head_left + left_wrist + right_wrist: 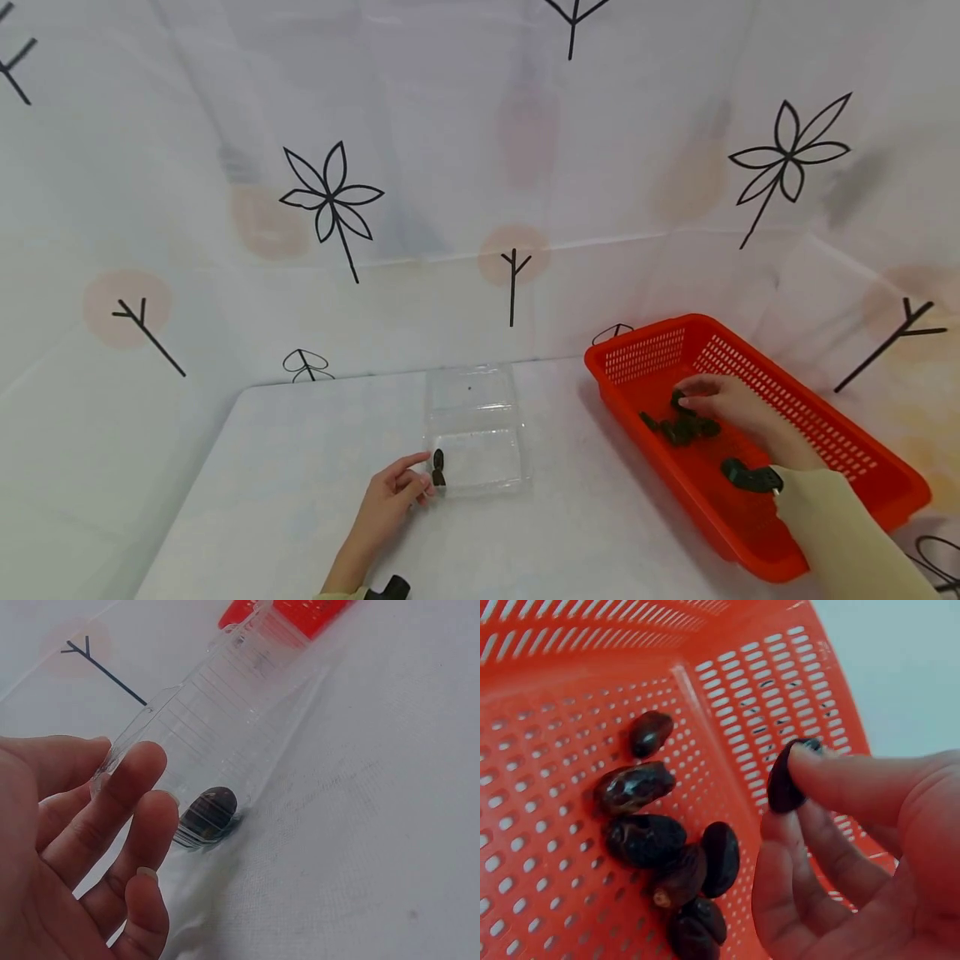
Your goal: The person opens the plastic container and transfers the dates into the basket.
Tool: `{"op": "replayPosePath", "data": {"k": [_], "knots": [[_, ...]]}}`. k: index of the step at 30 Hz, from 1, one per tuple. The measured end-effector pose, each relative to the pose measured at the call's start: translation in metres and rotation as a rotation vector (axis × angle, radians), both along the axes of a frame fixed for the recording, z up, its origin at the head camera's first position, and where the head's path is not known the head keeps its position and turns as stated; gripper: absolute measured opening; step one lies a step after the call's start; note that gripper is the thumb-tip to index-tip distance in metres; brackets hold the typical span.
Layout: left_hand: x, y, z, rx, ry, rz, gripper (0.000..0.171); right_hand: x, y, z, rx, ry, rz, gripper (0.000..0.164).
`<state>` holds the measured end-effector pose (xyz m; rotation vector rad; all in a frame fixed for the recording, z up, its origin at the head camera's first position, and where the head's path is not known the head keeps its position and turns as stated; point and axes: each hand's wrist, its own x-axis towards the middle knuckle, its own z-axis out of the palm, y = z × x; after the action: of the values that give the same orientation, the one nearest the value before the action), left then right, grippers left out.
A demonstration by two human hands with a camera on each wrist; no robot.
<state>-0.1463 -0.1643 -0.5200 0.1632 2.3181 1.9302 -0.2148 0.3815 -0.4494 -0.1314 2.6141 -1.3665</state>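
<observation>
A clear plastic clamshell box (480,458) lies with its lid folded back on the table, two dark dates (438,467) along its left side. Through its wall in the left wrist view, a date (211,810) shows. My left hand (393,496) is at the box's left edge; its thumb and a finger pinch the rim (105,766). Over the red basket (697,492), my right hand (723,404) pinches one dark date (784,780) between thumb and fingers. Below it several glossy dates (645,840) lie in a loose cluster on the basket's floor.
The basket has slotted plastic walls and stands at the right of the white-covered table (300,467). A white cloth (420,208) printed with black plant drawings hangs behind the table. The raised lid panel (472,389) lies toward that cloth.
</observation>
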Motion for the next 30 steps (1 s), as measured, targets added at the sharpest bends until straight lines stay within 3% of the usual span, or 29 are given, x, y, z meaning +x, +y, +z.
{"op": "replayPosePath", "data": {"k": [9,18,30], "knots": [[-0.001,0.0,0.002,0.018,-0.011,0.0,0.04,-0.001,0.002,0.0,0.105,-0.075,-0.076,0.042],[0.0,0.003,0.002,0.052,-0.024,0.011,0.039,-0.003,0.002,-0.001,0.076,-0.106,-0.11,0.04],[0.004,0.009,-0.008,0.107,0.019,0.031,0.04,0.004,-0.005,0.005,0.039,-0.053,-0.077,0.045]]}}
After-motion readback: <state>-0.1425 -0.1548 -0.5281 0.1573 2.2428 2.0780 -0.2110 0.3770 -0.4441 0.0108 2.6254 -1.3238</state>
